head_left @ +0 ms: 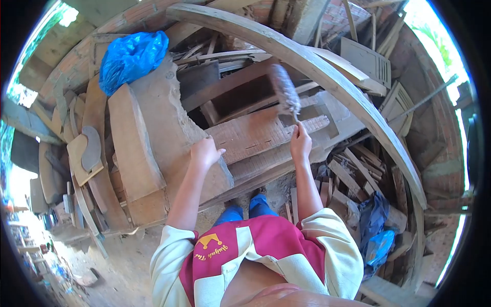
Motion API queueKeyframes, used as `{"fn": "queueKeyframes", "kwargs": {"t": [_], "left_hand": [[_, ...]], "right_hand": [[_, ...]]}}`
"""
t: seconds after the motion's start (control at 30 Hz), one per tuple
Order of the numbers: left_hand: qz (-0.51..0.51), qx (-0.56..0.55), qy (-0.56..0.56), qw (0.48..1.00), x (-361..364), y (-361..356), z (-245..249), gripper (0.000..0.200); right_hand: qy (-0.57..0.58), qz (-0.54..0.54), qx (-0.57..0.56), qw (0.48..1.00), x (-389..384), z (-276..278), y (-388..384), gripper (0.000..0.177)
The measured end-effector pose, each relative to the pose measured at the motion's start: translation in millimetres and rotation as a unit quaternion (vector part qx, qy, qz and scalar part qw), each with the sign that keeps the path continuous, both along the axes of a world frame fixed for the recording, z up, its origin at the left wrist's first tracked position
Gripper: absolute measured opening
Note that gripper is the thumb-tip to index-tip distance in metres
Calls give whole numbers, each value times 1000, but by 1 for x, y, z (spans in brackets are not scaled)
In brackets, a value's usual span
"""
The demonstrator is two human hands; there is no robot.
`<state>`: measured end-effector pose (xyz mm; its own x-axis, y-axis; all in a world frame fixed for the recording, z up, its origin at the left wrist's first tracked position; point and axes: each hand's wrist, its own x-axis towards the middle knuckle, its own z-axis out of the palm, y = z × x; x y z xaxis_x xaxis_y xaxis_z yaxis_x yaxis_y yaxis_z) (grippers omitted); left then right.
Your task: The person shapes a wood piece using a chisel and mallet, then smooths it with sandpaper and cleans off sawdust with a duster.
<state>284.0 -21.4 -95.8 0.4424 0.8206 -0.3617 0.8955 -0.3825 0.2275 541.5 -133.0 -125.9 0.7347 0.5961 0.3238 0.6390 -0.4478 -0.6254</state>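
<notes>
My right hand (301,143) is closed round the handle of a fluffy greyish-purple duster (284,92), whose head points up and away over the planks, slightly blurred. Below the duster lies a long, rough wooden plank (266,138) with dark slits along it. My left hand (205,152) rests at the ragged edge of a wide wooden slab (158,97), fingers curled against it and thumb sticking out to the right. A thick curved piece of wood (135,148) lies on the slab to the left.
A long curved beam (327,66) arches across the right side. A blue plastic bag (134,59) sits on the wood at upper left. Scrap wood (353,174) and another blue bag (379,245) are at right. Bare floor (133,266) shows at lower left.
</notes>
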Motion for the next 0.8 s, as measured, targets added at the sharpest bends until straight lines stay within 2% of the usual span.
{"fn": "queueKeyframes", "kwargs": {"t": [0.07, 0.17, 0.23, 0.4, 0.5, 0.63, 0.7, 0.8], "left_hand": [[-15, 14, 6, 1000, -1, 1, -3, 60], [-28, 36, 16, 999, 2, 0, -4, 62], [-33, 45, 23, 998, 6, 0, -2, 64], [5, 15, 67, 998, 17, 1, 3, 58], [13, 51, 35, 998, 13, 8, -12, 54], [17, 62, 31, 997, 13, 12, -17, 54], [81, 71, 48, 993, 20, 10, -13, 55], [105, 80, 91, 987, 23, 14, -22, 56]], "right_hand": [[54, 27, 10, 998, -1, 0, -10, 28], [60, -23, 20, 998, 11, -6, -28, 29], [99, -60, 77, 990, 26, -6, -44, 29], [86, -103, 142, 981, 89, -8, -97, 27], [109, -115, 136, 978, 137, -22, -126, 27], [145, -66, 103, 982, 201, -60, -143, 28], [180, -34, 83, 980, 224, -70, -142, 28], [259, -34, 63, 963, 256, -104, -125, 35]]}}
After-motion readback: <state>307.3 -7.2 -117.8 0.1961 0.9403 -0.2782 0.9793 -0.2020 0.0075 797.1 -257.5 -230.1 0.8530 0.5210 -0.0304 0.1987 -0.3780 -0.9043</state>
